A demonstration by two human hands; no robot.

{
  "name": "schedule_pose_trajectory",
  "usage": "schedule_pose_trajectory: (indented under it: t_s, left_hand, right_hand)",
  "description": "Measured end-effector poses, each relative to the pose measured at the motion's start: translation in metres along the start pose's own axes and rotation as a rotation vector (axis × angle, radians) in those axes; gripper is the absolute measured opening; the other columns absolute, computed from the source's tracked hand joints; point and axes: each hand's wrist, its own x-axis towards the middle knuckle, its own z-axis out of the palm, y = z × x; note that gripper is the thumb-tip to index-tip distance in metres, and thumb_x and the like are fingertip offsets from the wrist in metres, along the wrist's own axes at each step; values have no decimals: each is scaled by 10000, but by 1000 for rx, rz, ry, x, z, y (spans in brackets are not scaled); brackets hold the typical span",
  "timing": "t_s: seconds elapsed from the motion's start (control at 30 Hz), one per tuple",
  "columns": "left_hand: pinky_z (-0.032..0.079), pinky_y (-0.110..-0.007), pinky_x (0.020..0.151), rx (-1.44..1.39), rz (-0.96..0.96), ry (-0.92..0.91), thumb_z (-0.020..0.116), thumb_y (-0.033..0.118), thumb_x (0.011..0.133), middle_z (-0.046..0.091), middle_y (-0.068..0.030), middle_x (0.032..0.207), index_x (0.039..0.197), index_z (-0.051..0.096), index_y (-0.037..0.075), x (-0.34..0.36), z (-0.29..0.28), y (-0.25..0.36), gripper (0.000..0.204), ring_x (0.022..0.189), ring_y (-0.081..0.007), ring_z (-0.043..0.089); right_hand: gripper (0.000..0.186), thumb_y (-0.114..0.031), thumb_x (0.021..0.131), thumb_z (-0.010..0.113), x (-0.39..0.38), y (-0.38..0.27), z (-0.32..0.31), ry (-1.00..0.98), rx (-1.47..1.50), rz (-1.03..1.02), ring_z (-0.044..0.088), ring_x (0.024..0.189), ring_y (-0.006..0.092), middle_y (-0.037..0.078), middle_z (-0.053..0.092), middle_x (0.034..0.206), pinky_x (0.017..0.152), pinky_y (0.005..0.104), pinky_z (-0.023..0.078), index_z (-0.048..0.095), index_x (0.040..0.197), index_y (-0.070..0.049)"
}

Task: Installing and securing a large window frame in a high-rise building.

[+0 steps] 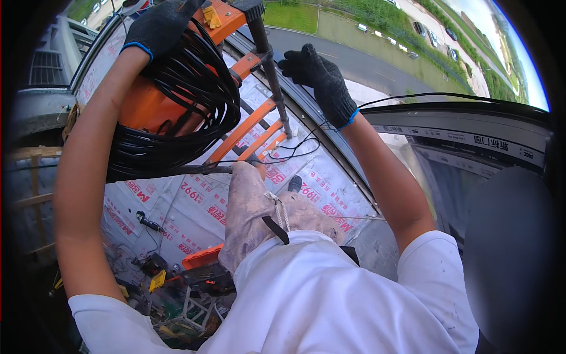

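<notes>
Left hand (160, 25): gloved, fingers closed on orange ladder (236, 133) top (black cable coil (177, 112) on forearm) | Right hand (321, 82): gloved, fingers curled, pinching thin black wire (424, 95)

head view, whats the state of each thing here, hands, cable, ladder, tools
left hand: gloved, raised, resting on the ladder top, forearm passed through the cable coil
right hand: gloved, raised, pinching a thin black cable
coil of black cable: wound up, hanging over the left forearm
thin black cable: loose strand, trailing right
orange ladder: standing upright
tools: scattered on the floor below
</notes>
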Motion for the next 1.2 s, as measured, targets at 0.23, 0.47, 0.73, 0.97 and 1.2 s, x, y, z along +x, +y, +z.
schedule_pose_trajectory:
  t_s: [0.23,0.47,0.73,0.97,1.2]
  left_hand:
    - [537,-442,906,-79,126,139,600,16,864,643,-214,1167,1531,353,157,7,19,-28,725,1047,-389,648]
    - [479,-435,1036,112,-51,87,546,34,896,548,-222,1378,1423,498,93,5,-21,-14,533,1266,-392,549]
    - [469,-465,957,-122,-350,222,580,343,976,652,-219,1181,1175,640,36,22,-77,41,370,1108,-399,613]
    - [459,-357,974,-909,-136,828,511,149,1031,663,-137,1139,1187,618,15,120,-191,215,232,1102,-254,624]
    - [500,-339,899,-1595,202,545,542,159,1013,654,-156,1098,1202,589,-12,182,-217,424,259,1020,-225,650]
  right_hand:
    - [416,-347,985,572,-173,160,-169,448,-346,261,685,837,222,144,736,944,799,347,521,686,1091,39]
    - [435,-396,912,630,-374,245,-221,541,-756,425,673,1023,339,189,714,1071,912,409,505,689,1110,-13]
    - [644,-472,868,655,-529,324,-244,638,-814,961,584,1242,363,219,617,1326,1069,411,441,577,1329,-29]
    - [478,-325,892,683,-526,264,-222,1027,-784,611,674,1068,331,189,684,1188,943,406,525,618,1256,-21]
    - [364,-114,896,687,-366,50,-199,1158,-782,-291,649,1072,285,161,654,1164,886,386,537,606,1245,-49]
